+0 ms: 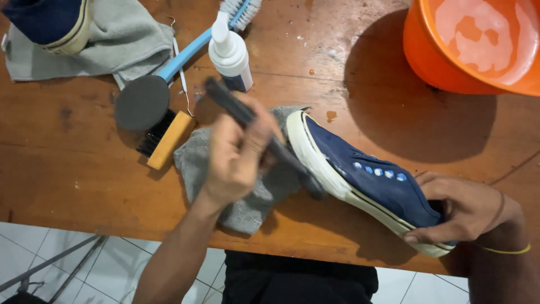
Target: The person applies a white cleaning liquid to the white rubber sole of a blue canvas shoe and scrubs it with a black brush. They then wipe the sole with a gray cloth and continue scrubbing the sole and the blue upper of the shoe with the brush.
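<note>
I am looking down from the head camera at a worn brown wooden bench (73, 169). Nearest me, my left hand (239, 155) is gripping a long dark brush handle (247, 121), fingers wrapped fully around it, its far end pressing against the white rubber sole by the toe of a navy blue canvas sneaker (374, 180). My right hand (461, 208) is closing around the heel of that sneaker, holding it tipped on its side. The toe is lying on a crumpled grey cloth (247, 202) spread on the bench.

The sole edge is looking fairly white already near the toe; I judge the scrubbing is partway through, with the heel end hidden under my fingers.

Further off, a small wooden brush with black bristles (166, 138), a round dark sponge pad on a blue handle (143, 101) and a white pump bottle (230, 56) are lying together. Beyond, a second navy shoe (50, 22) is resting on a folded grey towel (126, 39), and an orange plastic basin of soapy water (478, 45) is sitting at the far right.
</note>
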